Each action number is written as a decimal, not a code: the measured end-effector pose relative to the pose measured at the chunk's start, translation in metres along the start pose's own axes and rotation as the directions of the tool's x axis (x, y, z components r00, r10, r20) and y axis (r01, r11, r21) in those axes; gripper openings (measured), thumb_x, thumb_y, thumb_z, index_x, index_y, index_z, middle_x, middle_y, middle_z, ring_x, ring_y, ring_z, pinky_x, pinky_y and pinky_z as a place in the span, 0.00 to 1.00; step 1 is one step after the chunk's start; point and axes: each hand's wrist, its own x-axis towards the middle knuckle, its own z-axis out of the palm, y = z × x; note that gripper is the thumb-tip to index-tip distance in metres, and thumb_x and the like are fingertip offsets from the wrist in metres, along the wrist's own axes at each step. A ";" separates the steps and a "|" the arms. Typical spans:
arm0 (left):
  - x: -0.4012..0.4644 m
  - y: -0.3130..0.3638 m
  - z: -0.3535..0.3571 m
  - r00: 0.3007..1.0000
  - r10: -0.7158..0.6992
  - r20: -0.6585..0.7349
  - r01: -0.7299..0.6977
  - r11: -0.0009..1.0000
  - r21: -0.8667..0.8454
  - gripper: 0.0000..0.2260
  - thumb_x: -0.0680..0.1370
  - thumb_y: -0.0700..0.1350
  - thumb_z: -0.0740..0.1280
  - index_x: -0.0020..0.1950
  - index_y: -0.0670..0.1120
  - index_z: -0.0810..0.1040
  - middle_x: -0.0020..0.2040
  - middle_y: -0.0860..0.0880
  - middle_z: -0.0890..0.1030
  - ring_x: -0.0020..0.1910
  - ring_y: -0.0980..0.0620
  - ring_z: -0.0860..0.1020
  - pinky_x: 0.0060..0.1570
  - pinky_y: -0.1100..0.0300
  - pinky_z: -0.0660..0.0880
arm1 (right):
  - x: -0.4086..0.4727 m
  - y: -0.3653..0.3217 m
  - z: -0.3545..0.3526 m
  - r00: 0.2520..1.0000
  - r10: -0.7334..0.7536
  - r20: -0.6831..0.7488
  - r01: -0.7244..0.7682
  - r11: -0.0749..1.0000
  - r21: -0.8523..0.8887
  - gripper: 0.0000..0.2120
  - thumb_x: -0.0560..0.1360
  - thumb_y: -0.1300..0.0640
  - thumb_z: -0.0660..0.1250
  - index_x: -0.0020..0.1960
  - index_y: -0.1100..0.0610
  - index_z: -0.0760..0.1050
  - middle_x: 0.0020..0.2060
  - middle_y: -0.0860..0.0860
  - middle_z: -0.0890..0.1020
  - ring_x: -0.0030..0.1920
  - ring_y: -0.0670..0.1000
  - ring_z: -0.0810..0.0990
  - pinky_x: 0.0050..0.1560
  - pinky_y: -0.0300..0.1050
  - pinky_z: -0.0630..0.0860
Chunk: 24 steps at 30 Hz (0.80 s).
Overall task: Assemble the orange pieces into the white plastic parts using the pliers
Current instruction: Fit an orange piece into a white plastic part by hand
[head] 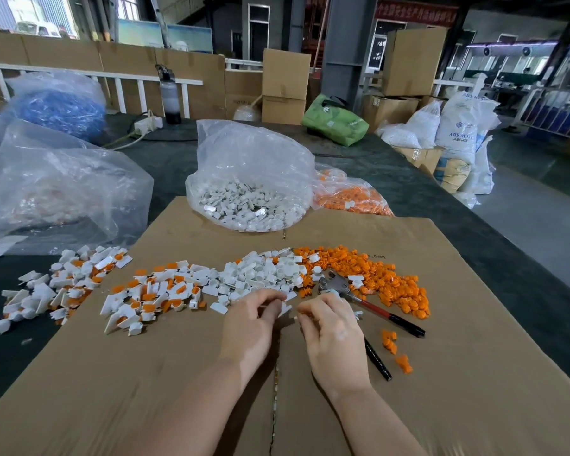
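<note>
left hand (255, 319) curled, pinching a white plastic part (285, 308) | right hand (331, 327) curled, contents unclear | pliers (369, 301) lying just right, beside orange pieces (375, 274) | cardboard sheet (145, 373) beneath

A single wide-angle head-worn view looks forward and down, close over the flat brown cardboard sheet (441, 324) on the table (408, 179), the warehouse hall receding behind.
</note>
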 end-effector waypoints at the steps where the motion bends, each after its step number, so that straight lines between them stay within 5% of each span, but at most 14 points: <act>1: 0.000 0.001 0.000 1.000 -0.020 0.013 0.020 0.999 -0.029 0.06 0.76 0.43 0.68 0.44 0.56 0.80 0.42 0.58 0.81 0.43 0.61 0.78 0.39 0.75 0.69 | 0.000 0.001 0.000 1.000 -0.004 0.005 0.004 1.000 0.008 0.03 0.72 0.65 0.70 0.43 0.59 0.81 0.41 0.50 0.79 0.44 0.50 0.77 0.43 0.43 0.75; 7: 0.000 -0.002 0.001 1.000 0.020 -0.011 -0.019 0.998 0.056 0.04 0.74 0.43 0.71 0.48 0.47 0.83 0.45 0.54 0.74 0.40 0.67 0.75 0.40 0.81 0.66 | 0.000 0.001 0.000 0.999 -0.003 -0.051 0.003 1.000 0.007 0.04 0.70 0.66 0.72 0.42 0.59 0.81 0.40 0.51 0.78 0.43 0.50 0.76 0.43 0.40 0.73; 13: -0.002 0.001 0.008 0.993 -0.106 0.058 0.117 0.961 -0.250 0.04 0.77 0.36 0.65 0.44 0.42 0.79 0.33 0.44 0.81 0.31 0.52 0.79 0.36 0.62 0.78 | 0.000 0.002 -0.002 0.998 0.051 -0.022 -0.048 0.991 0.123 0.05 0.72 0.66 0.70 0.44 0.57 0.82 0.38 0.46 0.80 0.42 0.46 0.77 0.44 0.40 0.75; 19: -0.003 -0.003 0.008 0.997 -0.048 0.067 0.058 0.986 -0.154 0.05 0.77 0.37 0.66 0.43 0.45 0.77 0.35 0.45 0.82 0.34 0.51 0.82 0.41 0.56 0.80 | 0.000 0.000 -0.004 0.964 0.238 0.122 -0.266 0.899 0.349 0.10 0.76 0.63 0.66 0.43 0.48 0.74 0.36 0.43 0.82 0.40 0.42 0.81 0.44 0.46 0.79; 24: -0.004 -0.004 0.007 0.994 -0.040 0.102 0.055 0.987 -0.149 0.03 0.77 0.37 0.66 0.44 0.43 0.77 0.36 0.43 0.82 0.33 0.52 0.81 0.41 0.55 0.80 | 0.000 0.002 -0.002 0.961 0.247 0.122 -0.271 0.929 0.253 0.06 0.76 0.58 0.67 0.40 0.52 0.75 0.33 0.45 0.80 0.36 0.44 0.78 0.41 0.46 0.76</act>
